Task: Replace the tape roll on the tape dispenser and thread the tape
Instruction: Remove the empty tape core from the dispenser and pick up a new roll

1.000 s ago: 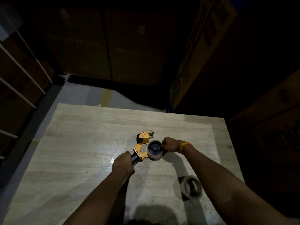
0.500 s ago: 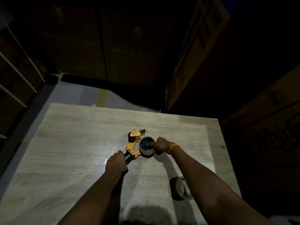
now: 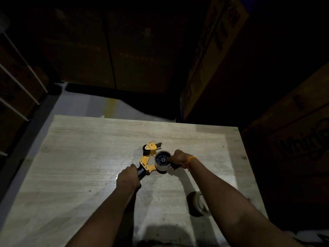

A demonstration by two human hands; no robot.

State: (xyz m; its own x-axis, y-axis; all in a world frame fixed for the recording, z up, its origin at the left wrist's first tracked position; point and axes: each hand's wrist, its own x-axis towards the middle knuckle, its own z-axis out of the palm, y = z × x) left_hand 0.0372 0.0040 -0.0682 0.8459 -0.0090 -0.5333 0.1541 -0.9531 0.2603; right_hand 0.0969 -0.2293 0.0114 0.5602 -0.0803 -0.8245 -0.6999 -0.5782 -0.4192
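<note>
A yellow tape dispenser (image 3: pixel 148 157) with a black handle lies on its side near the middle of the wooden table (image 3: pixel 80 157). My left hand (image 3: pixel 128 179) is closed around its handle. A tape roll (image 3: pixel 162 162) sits on the dispenser's black hub, and my right hand (image 3: pixel 179 159) grips that roll from the right side, fingers pressed on its rim. An orange band circles my right wrist. A second tape roll (image 3: pixel 195 204) lies on the table nearer to me, partly hidden under my right forearm.
Large cardboard boxes (image 3: pixel 288 148) stand close along the table's right edge and behind it. Grey floor (image 3: pixel 85 106) shows past the far edge, and a white wire rack (image 3: pixel 21 82) stands at the left. The scene is dim, lit mainly at the table's middle.
The view has shifted slightly. My right hand's fingers have moved over the mounted roll's rim. My left hand stays on the handle, and my right forearm covers more of the second roll.
</note>
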